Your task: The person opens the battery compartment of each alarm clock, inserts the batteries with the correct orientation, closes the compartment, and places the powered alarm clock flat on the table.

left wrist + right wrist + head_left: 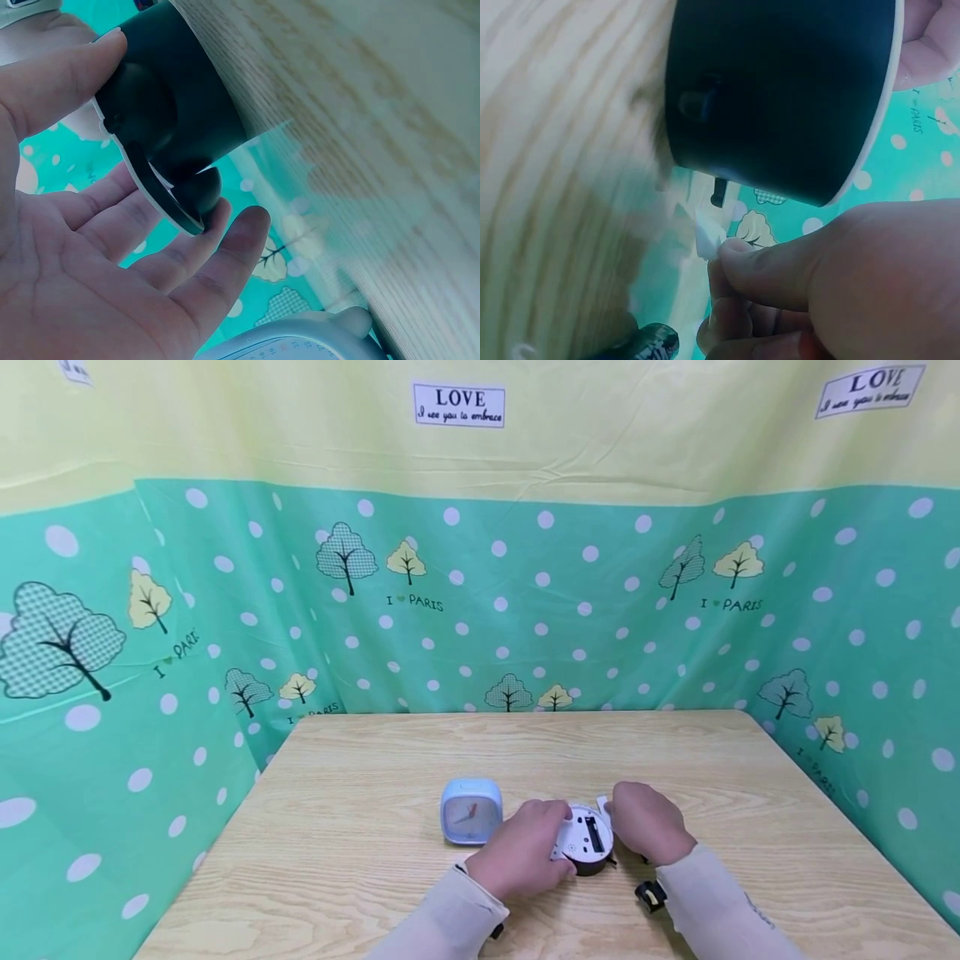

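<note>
A round alarm clock lies face down, its white back with a dark battery slot turned up. Its black side shows in the left wrist view, where a rounded black ear sticks out. My left hand grips the clock from the left, thumb on the near side and fingers on the far side. Just to the right, my right hand pinches a small flat white piece between thumb and curled forefinger, beside the clock's edge. A small black foot protrudes from the clock there.
A light blue alarm clock stands upright to the left of my left hand. On the wooden table, near my right hand, lies a dark cylinder resembling a battery. A patterned curtain hangs behind the table.
</note>
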{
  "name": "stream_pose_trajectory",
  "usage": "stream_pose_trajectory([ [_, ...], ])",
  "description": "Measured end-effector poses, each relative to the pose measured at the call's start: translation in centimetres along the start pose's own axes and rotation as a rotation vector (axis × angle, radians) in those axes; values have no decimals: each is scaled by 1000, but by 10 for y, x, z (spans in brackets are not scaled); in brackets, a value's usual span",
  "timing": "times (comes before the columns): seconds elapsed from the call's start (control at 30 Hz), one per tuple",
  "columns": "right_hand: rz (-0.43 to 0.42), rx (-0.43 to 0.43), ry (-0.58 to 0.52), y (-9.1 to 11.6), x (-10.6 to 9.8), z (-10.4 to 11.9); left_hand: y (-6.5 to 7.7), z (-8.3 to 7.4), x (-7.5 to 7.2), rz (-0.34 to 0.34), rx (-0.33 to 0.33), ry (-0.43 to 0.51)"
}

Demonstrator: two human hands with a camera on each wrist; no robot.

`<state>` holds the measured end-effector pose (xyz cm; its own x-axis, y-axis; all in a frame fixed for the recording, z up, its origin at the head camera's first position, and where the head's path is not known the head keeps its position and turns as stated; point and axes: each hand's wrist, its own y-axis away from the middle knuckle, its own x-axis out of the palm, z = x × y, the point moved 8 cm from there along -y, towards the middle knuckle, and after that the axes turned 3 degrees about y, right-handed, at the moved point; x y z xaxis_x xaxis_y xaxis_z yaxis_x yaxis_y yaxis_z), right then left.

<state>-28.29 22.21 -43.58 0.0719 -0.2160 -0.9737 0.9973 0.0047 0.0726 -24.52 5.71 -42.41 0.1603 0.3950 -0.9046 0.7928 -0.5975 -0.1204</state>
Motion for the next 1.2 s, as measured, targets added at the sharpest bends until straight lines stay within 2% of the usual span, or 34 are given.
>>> stream_pose_trajectory([
  [0.37,-10,-10,2,-1,0,-1,-1,0,-1,21,-8,35],
  [1.2,8,-6,8,1,2,-3,0,1,1,17,-11,26],
])
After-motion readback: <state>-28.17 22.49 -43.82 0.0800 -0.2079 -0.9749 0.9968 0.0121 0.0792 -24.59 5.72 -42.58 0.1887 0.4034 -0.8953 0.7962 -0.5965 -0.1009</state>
